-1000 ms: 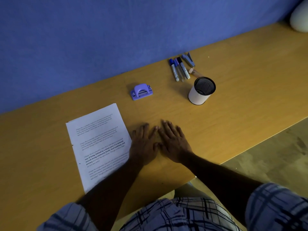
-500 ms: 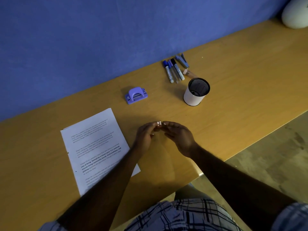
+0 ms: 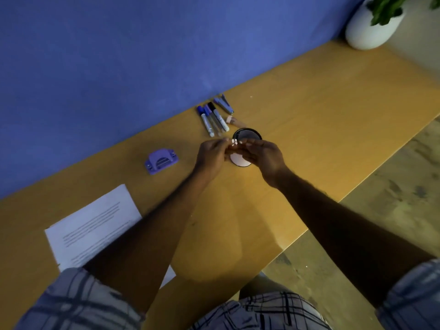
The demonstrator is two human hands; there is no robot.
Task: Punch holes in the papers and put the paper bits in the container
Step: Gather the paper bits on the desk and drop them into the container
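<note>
Small white paper bits [image 3: 234, 142] are pinched between the fingertips of my left hand [image 3: 212, 156] and my right hand [image 3: 264, 156], which meet just above the near rim of the container [image 3: 247, 135]. The container is a white cup with a dark mesh inside; my hands cover most of its front. The purple hole punch [image 3: 161, 161] sits on the desk to the left of my hands. A printed paper [image 3: 95, 225] lies at the near left, partly under my left forearm.
Several markers [image 3: 212, 119] and a small blue tool [image 3: 223, 104] lie by the blue wall behind the container. A white plant pot [image 3: 371, 27] stands at the far right corner. The desk's front edge [image 3: 309, 231] runs diagonally on the right, floor beyond.
Both hands lifted off the desk with the paper bits pinched between them and moved away from me to the container's rim. The view shifted as my head turned.
</note>
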